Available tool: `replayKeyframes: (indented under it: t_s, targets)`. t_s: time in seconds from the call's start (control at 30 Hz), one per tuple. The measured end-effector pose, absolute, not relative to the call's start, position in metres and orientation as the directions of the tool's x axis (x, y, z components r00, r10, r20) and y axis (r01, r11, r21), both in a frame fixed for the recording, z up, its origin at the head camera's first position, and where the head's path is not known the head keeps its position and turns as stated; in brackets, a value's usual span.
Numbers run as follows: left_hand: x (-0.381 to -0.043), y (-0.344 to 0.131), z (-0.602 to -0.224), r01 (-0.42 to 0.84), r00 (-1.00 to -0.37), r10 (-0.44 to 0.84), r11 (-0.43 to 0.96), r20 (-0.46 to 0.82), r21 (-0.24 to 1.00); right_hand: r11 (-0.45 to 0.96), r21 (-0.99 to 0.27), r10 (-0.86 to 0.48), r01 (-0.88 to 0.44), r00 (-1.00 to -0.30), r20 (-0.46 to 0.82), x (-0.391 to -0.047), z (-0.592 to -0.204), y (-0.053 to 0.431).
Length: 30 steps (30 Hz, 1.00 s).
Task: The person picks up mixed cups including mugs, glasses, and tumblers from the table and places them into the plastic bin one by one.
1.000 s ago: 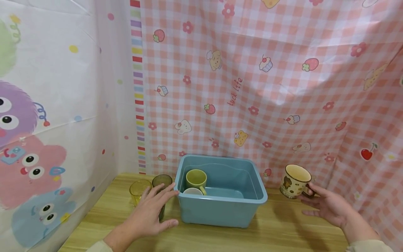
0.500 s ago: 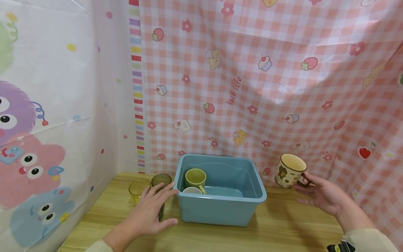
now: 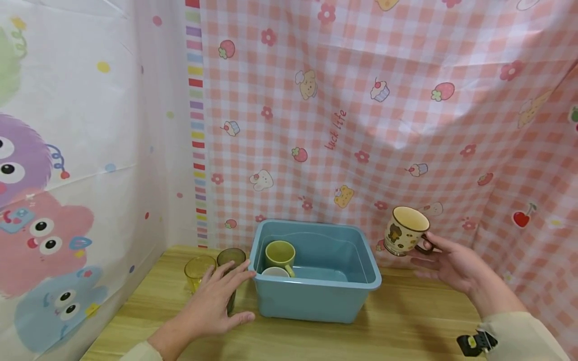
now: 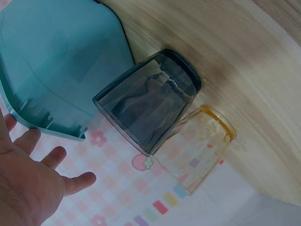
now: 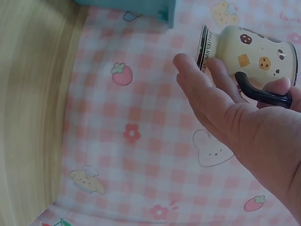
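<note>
My right hand holds a cream mug by its dark handle, raised above the table to the right of the blue plastic bin. Bear and cookie pictures decorate the mug, and the right wrist view shows the thumb hooked at the handle. My left hand has its fingers spread, with fingertips at the bin's left rim. Behind that hand stand a smoky grey glass and an amber glass, both partly hidden in the head view. Inside the bin, a green mug sits at the left.
A white cup stands in the bin in front of the green mug, mostly hidden by the front wall. The wooden table meets a pink checked curtain behind and a white printed sheet at left.
My right hand has lifted the cream mug upward and moved it left, closer to the bin. My left hand and the things beside it have stayed in place.
</note>
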State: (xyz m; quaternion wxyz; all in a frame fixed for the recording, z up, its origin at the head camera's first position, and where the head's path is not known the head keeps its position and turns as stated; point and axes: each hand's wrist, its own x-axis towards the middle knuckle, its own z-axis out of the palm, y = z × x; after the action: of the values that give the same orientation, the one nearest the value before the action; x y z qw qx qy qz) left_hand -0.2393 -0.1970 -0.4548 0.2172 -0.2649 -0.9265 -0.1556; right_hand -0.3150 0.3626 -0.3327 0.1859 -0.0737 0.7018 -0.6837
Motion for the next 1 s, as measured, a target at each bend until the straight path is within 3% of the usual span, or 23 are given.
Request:
replayKeyframes:
  t_s: [0.7,1.0]
  targets:
    - [-0.24,-0.196,-0.456,0.558,-0.763,0.419,0.811,0.492,0.175,-0.024,-0.984,-0.392,0.176,-0.907,-0.153,-0.324,-0.31,0.302]
    - [-0.24,-0.196,-0.455,0.555,-0.772,0.414,0.809,0.483,0.193,0.038,-0.985,-0.375,0.171,-0.911,-0.173,-0.33,-0.311,0.27]
